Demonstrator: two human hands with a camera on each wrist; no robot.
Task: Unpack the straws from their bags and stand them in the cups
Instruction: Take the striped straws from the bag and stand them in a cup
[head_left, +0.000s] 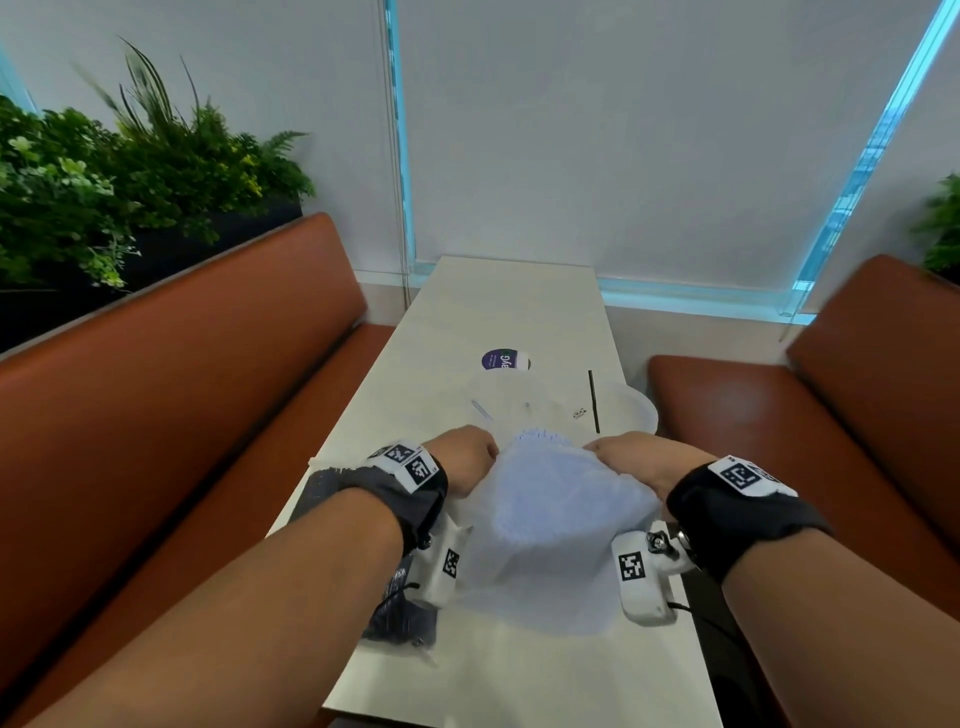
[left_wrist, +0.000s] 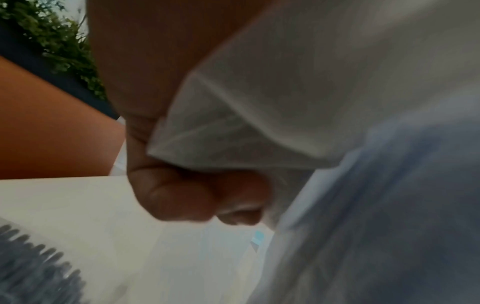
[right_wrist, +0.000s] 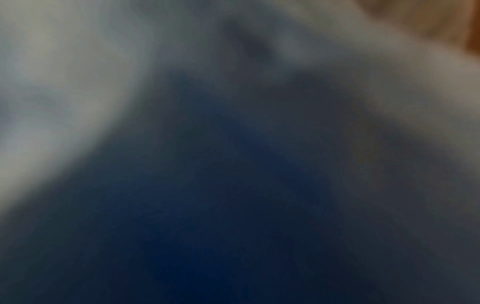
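Above the white tabletop (head_left: 519, 675), the left hand (head_left: 465, 462) and right hand (head_left: 634, 462) are pinching the translucent plastic bag of pale blue straws (head_left: 550, 509) by its opposite top edges.

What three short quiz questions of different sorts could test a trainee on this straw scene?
1. True or false: both hands grip the bag of blue straws.
2. Where does the lone black straw lie? A) in a cup B) on the table C) on the bench
3. Fill in: the bag of dark straws lies under the ___ forearm.

Key: 1 true, as the left hand and right hand hold its mouth; 2 B; 3 left.
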